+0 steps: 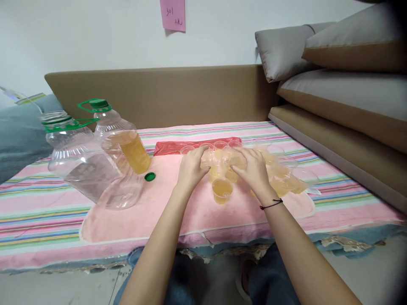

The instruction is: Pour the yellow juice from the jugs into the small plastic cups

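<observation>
Both hands reach into a group of clear plastic cups on a pink mat (133,224). My left hand (191,167) curves its thumb and fingers around the side of a clear plastic cup (207,157). Opposite it, my right hand (253,167) holds another plastic cup (238,160) the same way. Fingers partly hide both cups. Between and below the hands, a cup of yellow-amber drink (222,190) stands apart at the front. More filled cups (280,180) crowd together right of my right hand. A red plastic bag (173,147) lies flat behind the cups.
On the left stand a large open clear jug (73,156) and a capped jug partly full of amber liquid (135,150). A loose green cap (149,176) lies near them. Stacked cushions (343,89) rise at the right, and a brown backboard (159,97) runs behind.
</observation>
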Tool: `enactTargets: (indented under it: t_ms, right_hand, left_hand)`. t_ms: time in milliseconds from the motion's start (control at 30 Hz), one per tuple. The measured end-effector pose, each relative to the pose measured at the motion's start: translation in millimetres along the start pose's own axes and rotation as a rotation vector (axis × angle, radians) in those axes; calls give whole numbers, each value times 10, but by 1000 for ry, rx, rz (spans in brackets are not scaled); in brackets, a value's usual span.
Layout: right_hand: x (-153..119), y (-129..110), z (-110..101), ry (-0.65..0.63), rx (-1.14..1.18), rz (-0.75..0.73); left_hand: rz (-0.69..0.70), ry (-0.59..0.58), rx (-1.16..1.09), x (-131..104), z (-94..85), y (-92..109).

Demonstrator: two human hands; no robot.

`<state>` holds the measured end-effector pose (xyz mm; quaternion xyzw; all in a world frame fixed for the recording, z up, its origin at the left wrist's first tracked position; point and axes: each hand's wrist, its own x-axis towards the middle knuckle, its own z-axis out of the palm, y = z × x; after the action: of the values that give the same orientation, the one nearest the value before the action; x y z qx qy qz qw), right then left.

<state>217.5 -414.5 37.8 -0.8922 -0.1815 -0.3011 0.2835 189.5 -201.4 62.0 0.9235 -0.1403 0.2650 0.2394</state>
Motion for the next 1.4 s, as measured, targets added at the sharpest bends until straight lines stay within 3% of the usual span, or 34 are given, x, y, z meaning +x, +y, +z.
enactTargets:
  t_ms: [633, 1400]
  right_hand:
    - [-24, -107, 25, 39, -130, -100]
    - [-31, -150, 5, 13, -203, -144]
  left_hand:
    - [82, -80, 173, 5, -8, 109]
    - [270, -13, 187, 1, 51, 63]
